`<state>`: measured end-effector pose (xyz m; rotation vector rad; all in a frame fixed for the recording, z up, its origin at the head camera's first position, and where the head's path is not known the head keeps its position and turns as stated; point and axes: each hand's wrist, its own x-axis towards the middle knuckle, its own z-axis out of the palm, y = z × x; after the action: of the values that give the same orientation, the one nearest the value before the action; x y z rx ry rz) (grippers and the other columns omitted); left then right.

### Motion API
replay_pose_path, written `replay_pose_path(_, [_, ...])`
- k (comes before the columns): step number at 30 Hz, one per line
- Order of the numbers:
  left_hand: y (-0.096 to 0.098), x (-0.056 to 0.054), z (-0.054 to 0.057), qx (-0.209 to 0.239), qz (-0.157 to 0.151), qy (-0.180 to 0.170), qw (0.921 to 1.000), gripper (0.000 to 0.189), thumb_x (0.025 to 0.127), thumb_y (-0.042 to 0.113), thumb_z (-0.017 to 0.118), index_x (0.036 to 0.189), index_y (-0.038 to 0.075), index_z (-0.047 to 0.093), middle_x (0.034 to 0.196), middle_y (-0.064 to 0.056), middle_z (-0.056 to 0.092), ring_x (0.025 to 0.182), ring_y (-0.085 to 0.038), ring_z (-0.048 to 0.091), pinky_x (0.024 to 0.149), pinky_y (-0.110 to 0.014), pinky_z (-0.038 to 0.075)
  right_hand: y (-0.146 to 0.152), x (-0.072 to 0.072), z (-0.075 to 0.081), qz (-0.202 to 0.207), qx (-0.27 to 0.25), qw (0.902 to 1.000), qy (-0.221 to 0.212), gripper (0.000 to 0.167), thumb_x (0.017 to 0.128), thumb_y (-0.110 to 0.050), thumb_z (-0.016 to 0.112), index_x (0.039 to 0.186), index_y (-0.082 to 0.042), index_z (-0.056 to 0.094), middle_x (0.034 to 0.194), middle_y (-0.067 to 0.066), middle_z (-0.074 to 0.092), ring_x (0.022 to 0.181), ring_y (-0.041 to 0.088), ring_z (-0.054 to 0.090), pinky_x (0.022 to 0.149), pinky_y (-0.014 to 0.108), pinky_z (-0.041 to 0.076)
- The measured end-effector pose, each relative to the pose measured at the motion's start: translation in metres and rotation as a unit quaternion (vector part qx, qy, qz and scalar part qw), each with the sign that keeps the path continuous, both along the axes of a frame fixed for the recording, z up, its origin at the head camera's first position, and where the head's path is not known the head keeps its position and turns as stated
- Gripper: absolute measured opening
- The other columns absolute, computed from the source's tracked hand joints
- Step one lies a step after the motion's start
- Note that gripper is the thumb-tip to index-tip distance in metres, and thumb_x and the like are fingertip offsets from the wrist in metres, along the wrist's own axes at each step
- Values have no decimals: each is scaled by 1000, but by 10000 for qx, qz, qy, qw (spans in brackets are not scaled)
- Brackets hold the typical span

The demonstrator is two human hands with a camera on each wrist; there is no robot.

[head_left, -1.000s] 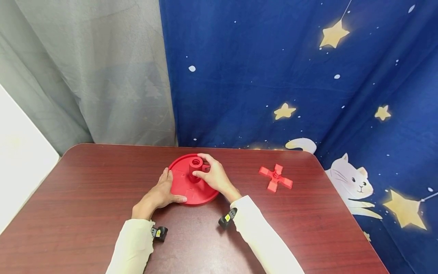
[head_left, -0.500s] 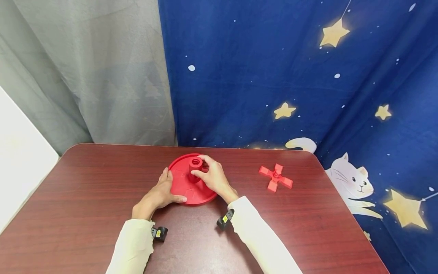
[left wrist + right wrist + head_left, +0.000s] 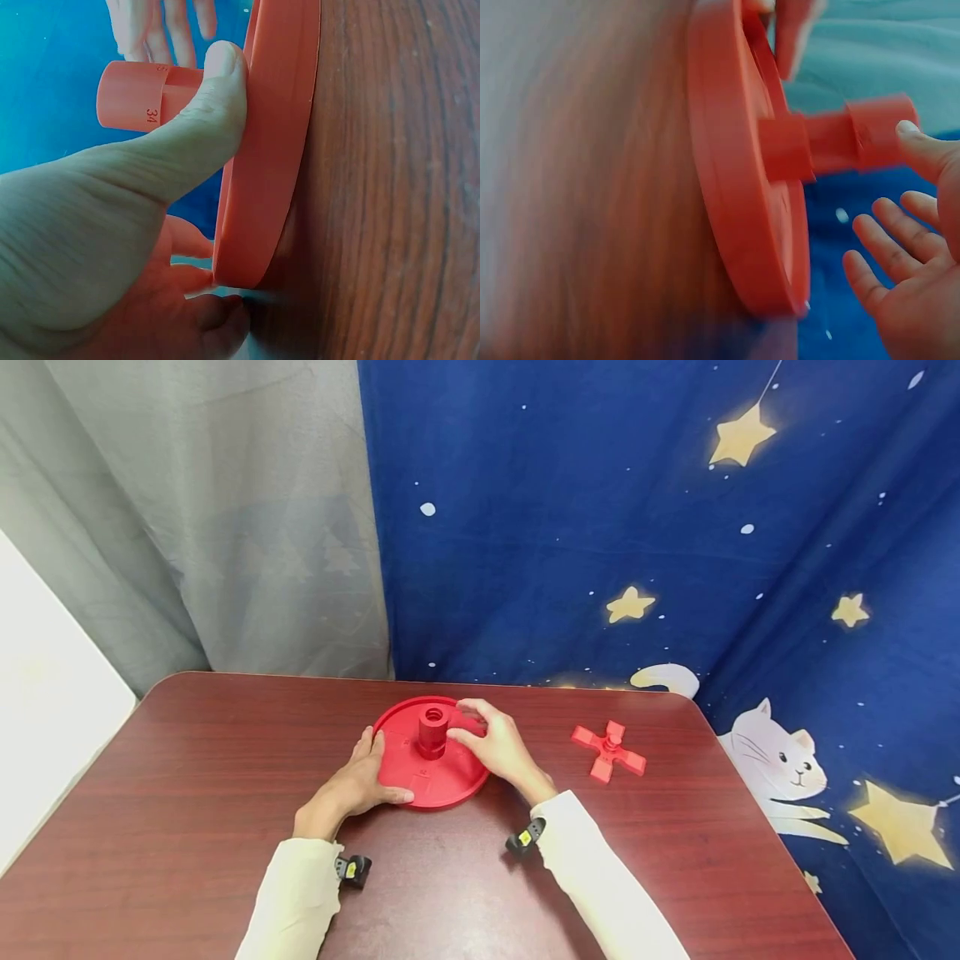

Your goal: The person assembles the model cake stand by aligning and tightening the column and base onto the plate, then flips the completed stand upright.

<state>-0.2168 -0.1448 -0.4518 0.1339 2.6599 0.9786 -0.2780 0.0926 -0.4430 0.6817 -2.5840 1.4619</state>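
A red round base with a raised rim (image 3: 442, 789) lies on the table. From its middle rises a red hollow post (image 3: 432, 731), threaded inside; the left wrist view shows the number 34 on the post's collar (image 3: 129, 96). My left hand (image 3: 356, 783) holds the base at its left side, thumb on the front rim and fingers along the left edge. Just right of the post is my right hand (image 3: 506, 750), with nothing in it. The right wrist view has its fingers spread and its thumb tip (image 3: 909, 127) over the post's top end; contact is hard to tell.
A red cross-shaped piece (image 3: 610, 750) with a central stub lies at the right on the brown table (image 3: 225, 760). Grey and blue curtains (image 3: 525, 527) hang behind the table's back edge.
My right hand has let go of the post and moved a little to the right, its fingers loosened. The left hand stays on the base, and the cross-shaped piece has not moved.
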Motion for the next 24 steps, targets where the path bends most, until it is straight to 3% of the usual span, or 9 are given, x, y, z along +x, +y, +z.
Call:
replay_pose_path(3, [1,-1,0,-8,7,9,10000,120,77,37,84,155,-8,4,163,-28,-7,149,-48,0,119,-59,19,20,-3,4,-65,7,9999,146,47,84,-11,79,127,-1,62,123,21,66,115,36,64,99,49,51])
replay_pose_path(8, [1,-1,-1,9,15,13,10000,121,76,37,84,155,-8,4,163,-28,-7,149,-48,0,118,-60,19,58,-5,9,-449,435,9972,401,46,85,-11,79,127,-1,62,124,18,67,115,30,64,100,47,51])
replay_pose_path(16, [1,-1,-1,3,-9,5,10000,121,76,37,84,155,-8,4,162,-28,-7,149,-48,1,118,-60,20,116,2,17,-903,543,9926,600,46,85,-9,78,126,1,61,122,22,67,115,39,63,98,54,50])
replay_pose_path(24, [-1,1,1,-173,-229,139,9995,115,81,40,79,154,-10,7,162,-31,-6,148,-52,3,118,-62,19,157,7,17,-1301,665,9884,407,46,85,-6,77,127,-2,61,122,22,66,114,41,62,98,56,49])
